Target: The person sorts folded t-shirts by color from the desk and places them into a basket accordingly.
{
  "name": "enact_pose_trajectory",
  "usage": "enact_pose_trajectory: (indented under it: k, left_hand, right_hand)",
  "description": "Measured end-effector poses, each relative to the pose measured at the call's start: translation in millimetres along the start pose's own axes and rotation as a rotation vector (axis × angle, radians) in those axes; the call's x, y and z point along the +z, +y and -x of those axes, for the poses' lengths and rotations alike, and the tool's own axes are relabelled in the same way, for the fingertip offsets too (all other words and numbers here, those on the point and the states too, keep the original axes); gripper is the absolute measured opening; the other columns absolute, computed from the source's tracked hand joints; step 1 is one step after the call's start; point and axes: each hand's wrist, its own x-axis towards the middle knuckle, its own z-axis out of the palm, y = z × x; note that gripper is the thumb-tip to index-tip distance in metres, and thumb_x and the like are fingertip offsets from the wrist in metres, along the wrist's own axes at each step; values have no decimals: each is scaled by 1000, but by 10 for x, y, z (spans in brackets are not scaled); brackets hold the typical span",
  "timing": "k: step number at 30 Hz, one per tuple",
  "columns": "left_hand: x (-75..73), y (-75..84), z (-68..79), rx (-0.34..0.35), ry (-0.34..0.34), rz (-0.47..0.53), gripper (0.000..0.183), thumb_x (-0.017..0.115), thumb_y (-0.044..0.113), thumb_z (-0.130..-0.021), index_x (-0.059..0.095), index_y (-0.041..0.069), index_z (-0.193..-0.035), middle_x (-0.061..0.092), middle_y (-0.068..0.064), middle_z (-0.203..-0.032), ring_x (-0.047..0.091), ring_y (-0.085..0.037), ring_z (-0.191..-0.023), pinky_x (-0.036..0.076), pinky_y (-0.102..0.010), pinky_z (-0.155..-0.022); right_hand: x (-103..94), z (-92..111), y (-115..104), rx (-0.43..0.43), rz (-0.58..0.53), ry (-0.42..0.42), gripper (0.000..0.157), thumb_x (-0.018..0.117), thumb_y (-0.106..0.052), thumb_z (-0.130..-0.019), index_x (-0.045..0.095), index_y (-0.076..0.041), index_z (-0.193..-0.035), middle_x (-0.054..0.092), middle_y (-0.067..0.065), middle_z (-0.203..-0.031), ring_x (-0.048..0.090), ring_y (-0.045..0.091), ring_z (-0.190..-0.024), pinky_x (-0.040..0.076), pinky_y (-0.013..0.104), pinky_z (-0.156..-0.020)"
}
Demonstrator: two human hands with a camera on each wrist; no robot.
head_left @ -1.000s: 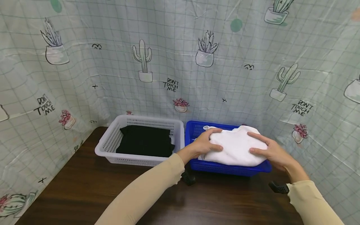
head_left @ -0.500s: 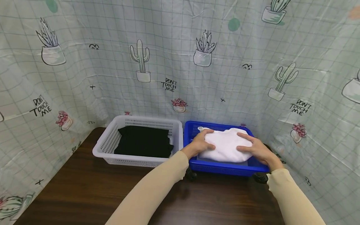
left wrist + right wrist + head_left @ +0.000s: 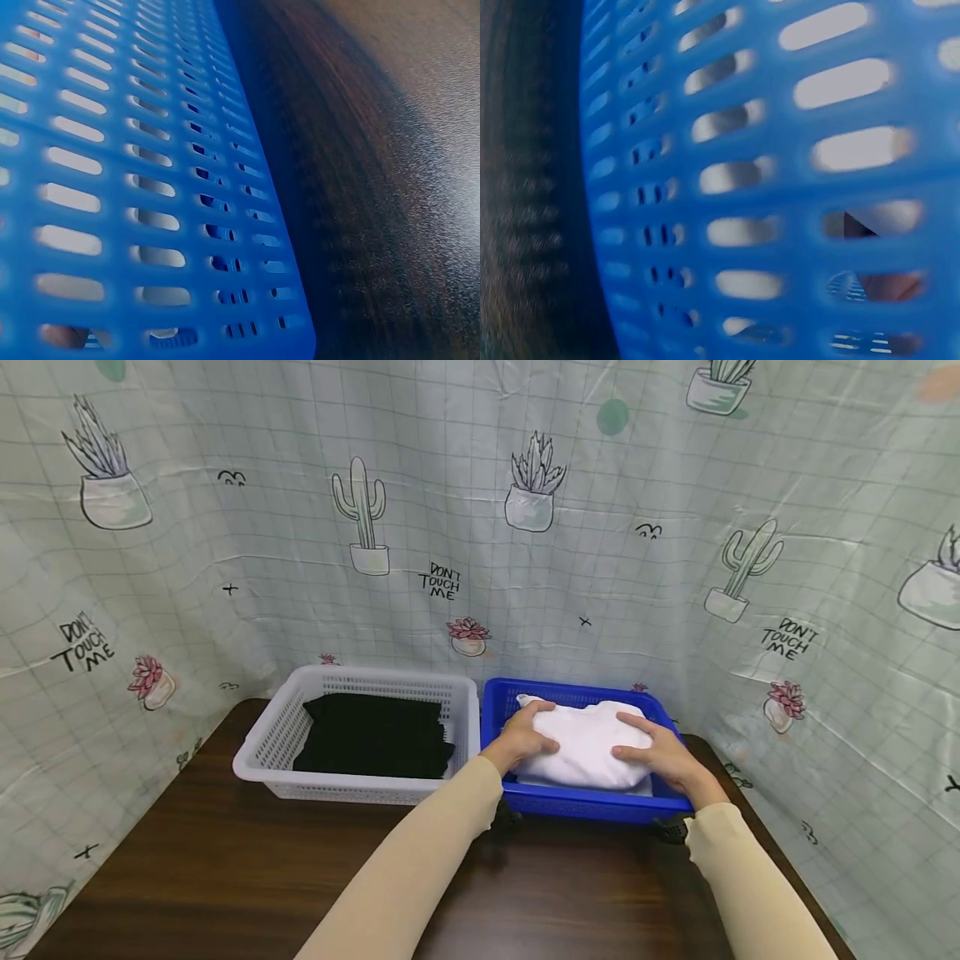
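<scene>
A folded white cloth garment lies inside the blue slotted basket in the head view. My left hand grips its left end, fingers over the top and thumb on the near side. At the opposite end my right hand holds it in the same way. Another pale layer shows below the garment's front edge. In the left wrist view the basket's side wall fills the left half, with white cloth visible through the slots. The right wrist view also faces the basket wall; a bit of finger shows through one slot.
Left of the blue basket stands a white slotted basket with folded black cloth in it. Both baskets sit on a dark wooden table, close to a hanging curtain printed with potted plants.
Both hands have lowered the white garment into the blue basket and shifted slightly left. The right hand has moved inward over the basket. The black cloth stays in place.
</scene>
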Motion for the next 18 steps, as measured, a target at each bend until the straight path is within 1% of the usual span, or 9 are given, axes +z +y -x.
enact_pose_trajectory:
  k: [5, 8, 13, 18]
  left_hand:
    - [-2, -34, -49, -32, 0, -39, 78, 84, -10, -84, 59, 19, -152, 48, -13, -162, 42, -34, -150, 38, -52, -120]
    - [-6, -20, -51, -62, 8, -62, 76, 84, -8, -85, 59, 20, -151, 49, -12, -161, 42, -34, -150, 38, -52, -120]
    - [-7, 11, -8, -72, 9, -88, 74, 82, -9, -87, 58, 18, -152, 48, -15, -162, 42, -35, -150, 38, -53, -120]
    - [19, -1, 26, -101, -2, -118, 76, 80, -10, -88, 56, 20, -154, 45, -13, -164, 38, -34, -153, 37, -51, -122]
  right_hand:
    - [24, 0, -8, -16, 41, 10, 85, 83, -22, -95, 38, -5, -165, 22, 33, -170, 19, 53, -157, 23, 69, -123]
    - [23, -3, -8, -33, 56, 7, 85, 83, -22, -95, 37, -5, -165, 24, 34, -169, 20, 54, -156, 23, 70, -122]
    - [24, -7, 11, -62, 60, -12, 86, 83, -17, -95, 35, -4, -166, 24, 36, -168, 21, 54, -156, 22, 69, -123]
    - [40, 6, 42, -74, 63, -29, 86, 82, -14, -94, 34, -1, -165, 24, 36, -168, 20, 53, -156, 19, 68, -124]
